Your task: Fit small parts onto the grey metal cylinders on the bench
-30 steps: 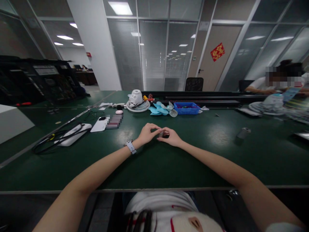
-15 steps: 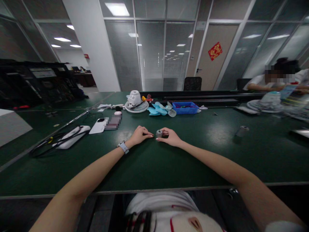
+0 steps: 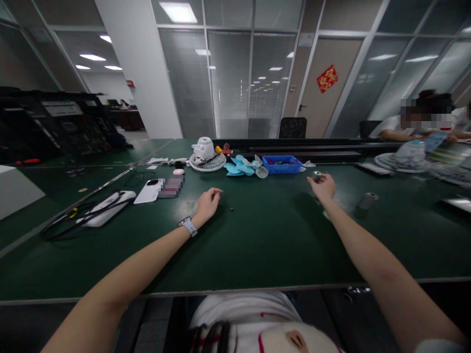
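At the right, my right hand (image 3: 326, 187) is closed around a small grey metal cylinder (image 3: 317, 173), which looks like a motor can. The fingers hide most of it; its top shows. Another metal cylinder (image 3: 368, 200) of similar look stands on the green table to the right of that hand. My left hand (image 3: 208, 203), with a watch at the wrist, rests over the table left of centre. Its fingers are loosely bent with a gap between thumb and forefinger, and nothing shows in them. A tiny dark piece (image 3: 231, 209) lies on the table just right of it.
Toward the back are a white fan body (image 3: 204, 149), light-blue fan blades (image 3: 241, 166) and a blue basket (image 3: 282, 165). Phones (image 3: 149, 191) and a white power bank (image 3: 106, 210) with black cables lie at left. People sit at the far right near more fan parts (image 3: 408, 156).
My right hand has carried the metal cylinder from the middle out to the right. My left hand has drawn back slightly left, its pinch loosened, and the tiny dark piece now shows on the table.
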`<state>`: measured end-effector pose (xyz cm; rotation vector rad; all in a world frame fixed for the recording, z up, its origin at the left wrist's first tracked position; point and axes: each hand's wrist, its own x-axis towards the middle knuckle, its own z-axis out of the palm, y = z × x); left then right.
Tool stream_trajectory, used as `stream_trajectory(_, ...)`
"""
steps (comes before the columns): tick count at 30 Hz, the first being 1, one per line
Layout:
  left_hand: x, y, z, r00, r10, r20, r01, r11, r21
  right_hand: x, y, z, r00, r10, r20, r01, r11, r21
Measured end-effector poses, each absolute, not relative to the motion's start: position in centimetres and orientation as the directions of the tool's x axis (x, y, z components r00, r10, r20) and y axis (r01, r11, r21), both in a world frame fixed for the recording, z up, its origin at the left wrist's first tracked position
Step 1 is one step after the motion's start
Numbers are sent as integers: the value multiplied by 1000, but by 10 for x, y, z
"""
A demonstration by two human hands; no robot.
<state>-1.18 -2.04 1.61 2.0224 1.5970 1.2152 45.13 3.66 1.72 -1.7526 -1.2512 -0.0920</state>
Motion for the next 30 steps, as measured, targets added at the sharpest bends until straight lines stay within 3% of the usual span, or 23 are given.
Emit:
stream_trajectory(3,-14,-19,13,-54,929,366,614,-259,746,467,28,9,686,608,399,638,-239,-732)
stream_trajectory(8,-22,-13,5,-124,940,317,499,-217,839,470,25,5,725,621,299,579,-313,-753)
stream_trajectory(11,-27,-7,-1,-157,934,321,391,-240,889,455,24,14,727,539,425,640,-309,-703)
stream_trajectory(13,-29,-3,-4,-181,926,332,347,-255,902,428,19,24,605,498,621,778,-205,-594)
stream_trajectory(16,-31,1,-7,-183,923,340,339,-265,903,360,4,36,196,617,762,921,150,-359)
stream_trajectory(18,-30,0,-6,-179,926,332,338,-259,905,306,-12,37,-191,724,663,850,460,-258)
stream_trajectory(21,-28,-4,-2,-181,927,328,333,-256,907,236,-37,29,-606,678,417,644,725,-242)
stream_trajectory(24,-25,-10,4,-165,930,328,348,-257,902,201,-49,18,-734,596,325,530,802,-274)
stream_trajectory(30,-23,-13,7,-125,944,305,362,-243,900,218,-39,13,-683,593,426,525,804,-278)
